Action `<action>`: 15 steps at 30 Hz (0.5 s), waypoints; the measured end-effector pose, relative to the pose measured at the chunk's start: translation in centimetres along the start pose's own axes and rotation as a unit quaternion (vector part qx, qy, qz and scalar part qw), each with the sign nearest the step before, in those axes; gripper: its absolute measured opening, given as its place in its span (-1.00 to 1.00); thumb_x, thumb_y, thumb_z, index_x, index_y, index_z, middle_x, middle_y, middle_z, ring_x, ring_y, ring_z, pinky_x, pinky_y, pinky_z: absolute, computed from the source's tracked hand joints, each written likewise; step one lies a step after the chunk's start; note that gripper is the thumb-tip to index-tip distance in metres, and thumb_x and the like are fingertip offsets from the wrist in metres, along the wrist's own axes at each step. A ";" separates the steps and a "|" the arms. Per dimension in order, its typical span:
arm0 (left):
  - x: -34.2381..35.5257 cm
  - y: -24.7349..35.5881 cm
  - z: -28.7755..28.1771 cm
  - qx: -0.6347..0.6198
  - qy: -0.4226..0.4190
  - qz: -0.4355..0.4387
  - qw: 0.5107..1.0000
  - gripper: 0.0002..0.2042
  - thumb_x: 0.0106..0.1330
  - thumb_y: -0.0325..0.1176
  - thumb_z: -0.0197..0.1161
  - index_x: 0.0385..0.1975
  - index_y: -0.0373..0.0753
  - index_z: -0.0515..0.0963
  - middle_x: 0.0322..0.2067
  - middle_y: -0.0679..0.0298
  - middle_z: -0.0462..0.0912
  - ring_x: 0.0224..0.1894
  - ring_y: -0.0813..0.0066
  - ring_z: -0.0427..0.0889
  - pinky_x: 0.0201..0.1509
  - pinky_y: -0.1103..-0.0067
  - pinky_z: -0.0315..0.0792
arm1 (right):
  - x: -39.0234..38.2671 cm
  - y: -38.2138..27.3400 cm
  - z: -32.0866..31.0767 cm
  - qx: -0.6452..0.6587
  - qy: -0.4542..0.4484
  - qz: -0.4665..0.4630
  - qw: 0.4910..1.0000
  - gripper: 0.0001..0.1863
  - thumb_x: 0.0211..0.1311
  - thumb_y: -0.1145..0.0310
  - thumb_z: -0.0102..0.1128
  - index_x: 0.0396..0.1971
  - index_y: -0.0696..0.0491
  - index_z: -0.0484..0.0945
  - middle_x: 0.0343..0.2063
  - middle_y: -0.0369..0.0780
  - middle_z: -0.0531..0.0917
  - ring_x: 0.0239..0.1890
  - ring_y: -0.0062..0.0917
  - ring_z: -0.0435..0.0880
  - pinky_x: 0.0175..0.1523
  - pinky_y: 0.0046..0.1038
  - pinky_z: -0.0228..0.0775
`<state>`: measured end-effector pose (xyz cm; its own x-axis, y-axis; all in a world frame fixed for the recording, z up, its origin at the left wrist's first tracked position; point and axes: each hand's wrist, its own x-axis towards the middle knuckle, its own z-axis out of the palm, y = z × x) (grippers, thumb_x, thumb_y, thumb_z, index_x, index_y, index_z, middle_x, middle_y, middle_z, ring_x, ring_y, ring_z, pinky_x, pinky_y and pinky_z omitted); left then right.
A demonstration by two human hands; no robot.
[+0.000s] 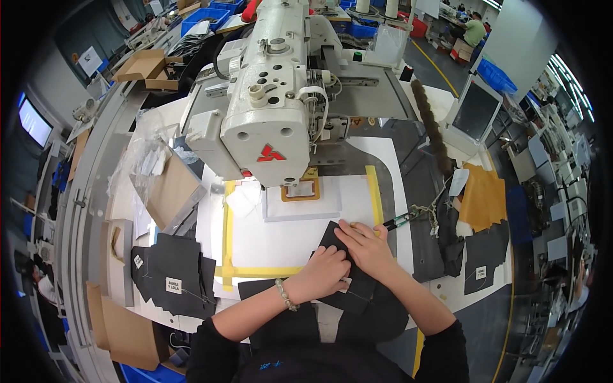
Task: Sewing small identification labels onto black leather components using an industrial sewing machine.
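A dark grey fabric piece (355, 291) lies at the front of the sewing table, with a white label partly hidden by my hands. My left hand (324, 273) is closed on it, fingers bent and pinching near its middle. My right hand (367, 249) lies on the fabric's upper right part, fingers stretched out. Green-and-black thread snips (399, 221) on a cord touch or nearly touch its fingers; whether the hand holds them is unclear. Beyond both hands, a transparent plate (301, 209) with a small brown frame (300, 189) lies under the white sewing machine head (265, 131).
Stacked dark labelled pieces (174, 271) lie left, and another dark piece (485, 258) lies right by mustard cloth (483, 198). Yellow tape (268, 272) borders the white work surface. A shallow box (167, 191), a screen (477, 108) and thread cones stand around the machine.
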<state>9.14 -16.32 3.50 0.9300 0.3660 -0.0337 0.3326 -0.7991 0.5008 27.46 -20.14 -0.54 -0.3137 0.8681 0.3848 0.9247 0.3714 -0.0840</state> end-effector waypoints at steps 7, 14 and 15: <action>-0.8 -1.1 1.6 0.054 0.125 0.147 0.980 -0.94 0.14 -0.32 0.26 -0.46 -0.10 0.54 -0.46 0.42 0.44 -0.26 0.50 0.40 -0.20 0.58 0.22 | 0.1 0.2 0.1 0.018 -0.001 0.005 1.000 -0.48 0.01 0.40 0.22 0.08 -0.10 0.52 0.18 -0.41 0.49 0.06 -0.58 0.48 0.02 -0.24 0.02; -2.2 -0.3 1.8 0.197 0.189 0.206 0.940 -0.86 0.04 -0.39 0.19 -0.39 -0.21 0.53 -0.44 0.41 0.43 -0.27 0.51 0.42 -0.21 0.62 0.29 | 0.1 0.4 0.2 0.010 0.009 -0.010 1.000 -0.53 0.05 0.39 0.22 0.05 -0.09 0.54 0.18 -0.42 0.49 0.04 -0.60 0.48 -0.02 -0.26 0.07; -2.3 -0.1 1.9 0.207 0.193 0.200 0.938 -0.84 0.04 -0.39 0.19 -0.36 -0.22 0.54 -0.44 0.41 0.43 -0.28 0.52 0.43 -0.22 0.62 0.29 | 0.2 0.3 0.2 -0.001 0.019 -0.018 1.000 -0.57 0.07 0.38 0.19 0.02 -0.07 0.55 0.16 -0.40 0.51 0.02 -0.61 0.48 -0.03 -0.28 0.12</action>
<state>7.22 -18.01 1.89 0.8940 0.0801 0.4408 0.0763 -0.9967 0.0262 27.68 -19.81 -0.66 -0.3383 0.8414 0.4214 0.9136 0.4010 -0.0671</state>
